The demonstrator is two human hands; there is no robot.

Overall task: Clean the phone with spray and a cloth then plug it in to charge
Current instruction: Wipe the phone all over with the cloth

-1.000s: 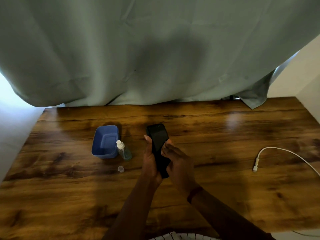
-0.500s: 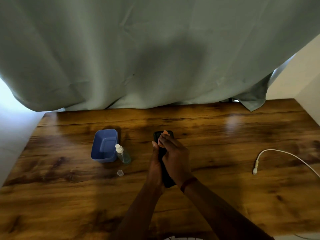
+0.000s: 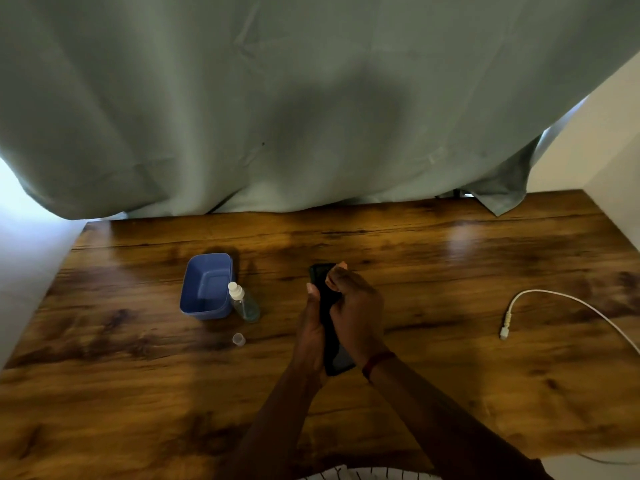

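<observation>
A black phone [image 3: 340, 362] is held upright over the middle of the wooden table [image 3: 450, 382]. My left hand [image 3: 311, 329] grips its left edge from behind. My right hand [image 3: 357, 310] is curled over the phone's front and upper part, fingertips near the top edge. No cloth shows clearly; whatever lies under the right palm is hidden. A small clear spray bottle [image 3: 243, 303] with a white nozzle stands to the left, its clear cap [image 3: 238, 339] lying apart in front of it. A white charging cable [image 3: 554, 295] lies at the right, its plug [image 3: 505, 332] pointing toward me.
A blue plastic tub [image 3: 207, 285] stands just left of the bottle, touching it. A grey-green curtain [image 3: 311, 116] hangs over the table's far edge. White walls close in the table on the left and right sides.
My right hand has slid up the phone from its lower half to its top. Both hands and the phone have tilted a little farther away from me.
</observation>
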